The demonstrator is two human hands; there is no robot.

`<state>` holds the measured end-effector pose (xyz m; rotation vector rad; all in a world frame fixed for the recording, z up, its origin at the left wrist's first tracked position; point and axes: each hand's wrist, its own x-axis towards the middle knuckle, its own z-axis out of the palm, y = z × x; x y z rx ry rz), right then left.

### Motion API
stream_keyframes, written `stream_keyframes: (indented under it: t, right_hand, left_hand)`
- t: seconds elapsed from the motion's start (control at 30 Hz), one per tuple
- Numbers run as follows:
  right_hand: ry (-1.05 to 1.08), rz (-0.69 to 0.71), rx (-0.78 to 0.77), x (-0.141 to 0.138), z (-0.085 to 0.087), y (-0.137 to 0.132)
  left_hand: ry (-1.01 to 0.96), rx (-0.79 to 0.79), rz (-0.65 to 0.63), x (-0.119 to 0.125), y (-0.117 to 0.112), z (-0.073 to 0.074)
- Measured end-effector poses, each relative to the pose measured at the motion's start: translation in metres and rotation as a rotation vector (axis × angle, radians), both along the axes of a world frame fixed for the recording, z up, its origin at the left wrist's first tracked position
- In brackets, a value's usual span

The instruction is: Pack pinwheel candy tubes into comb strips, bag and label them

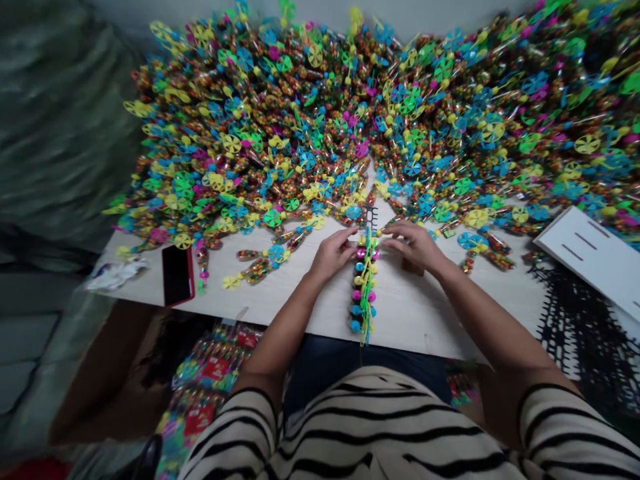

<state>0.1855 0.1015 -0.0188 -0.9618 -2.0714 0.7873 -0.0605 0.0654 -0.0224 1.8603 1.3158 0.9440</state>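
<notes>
A black slotted plastic strip (371, 217) lies on the table before me. Along it runs a row of candy-filled fan toys (364, 287), their round pink, blue and yellow knobs to the left and green and yellow fan parts along the right. My left hand (334, 255) is at the left side of the row's far end, thumb and fingers apart. On the opposite side, my right hand (414, 245) reaches in with its thumb and fingers apart, tips close to the row. Whether the fingertips touch a toy I cannot make out.
A large heap of similar toys (280, 127) covers the back of the table (295, 307). A red-edged phone (178, 275) and crumpled white plastic (117, 273) lie left. Right are a white slotted board (590, 250) and piled black strips (585, 333). Packed toys (210, 373) sit below the edge.
</notes>
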Motion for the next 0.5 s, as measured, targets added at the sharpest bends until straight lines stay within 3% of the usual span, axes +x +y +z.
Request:
stream_keyframes:
  t: [0.23, 0.5]
  right_hand:
    - [-0.149, -0.133, -0.157, 0.042, -0.007, -0.022]
    - [-0.406, -0.185, 0.043, 0.057, -0.026, -0.048]
  left_hand:
    - [-0.11, -0.117, 0.161, -0.025, -0.014, 0.002]
    - [-0.309, -0.245, 0.312, -0.024, -0.047, -0.013]
